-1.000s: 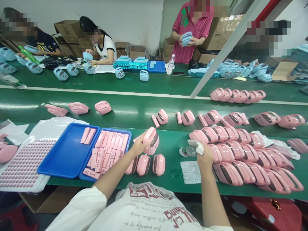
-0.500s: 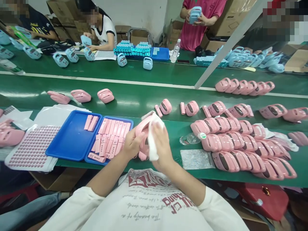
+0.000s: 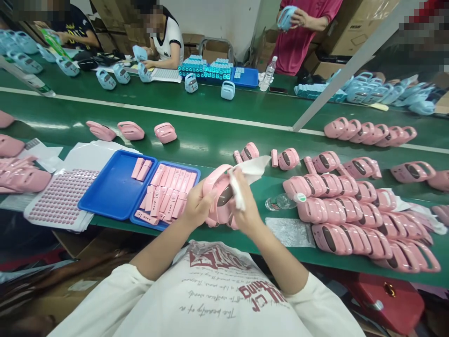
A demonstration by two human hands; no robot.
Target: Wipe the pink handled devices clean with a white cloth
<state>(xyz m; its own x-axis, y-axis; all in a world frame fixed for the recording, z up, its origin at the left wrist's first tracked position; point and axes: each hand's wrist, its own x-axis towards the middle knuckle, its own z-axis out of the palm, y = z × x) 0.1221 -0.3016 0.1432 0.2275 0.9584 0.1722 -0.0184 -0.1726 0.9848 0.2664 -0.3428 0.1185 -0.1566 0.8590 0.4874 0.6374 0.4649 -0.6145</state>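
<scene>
White cloth (image 3: 254,168) shifts off the front of the held shell (image 3: 214,185) since the earlier frame, baring its dark window (image 3: 224,195); it's now bunched at the shell's 2 o'clock edge, loose end flaring toward 2. Green bench (image 3: 271,180) runs under it all. Nested shells (image 3: 345,209) lean in rows at 3 o'clock, prob. to save space & stay w/in reach. Blue trays, one mostly bare (image 3: 112,187), the other (image 3: 198,177) full of pink sticks (image 3: 159,175), sit at 9, likely to corral small pcs. Held shell is approx. centre, above bench, near the torso; L hand (image 3: 197,206) grips its 8–9 o'clock side, prob. to steady it, window up for a clear view. R hand (image 3: 247,210) clasps the cloth, fingers bent, at the shell's R side; exact fingertip contact hidden, can't tell.
</scene>
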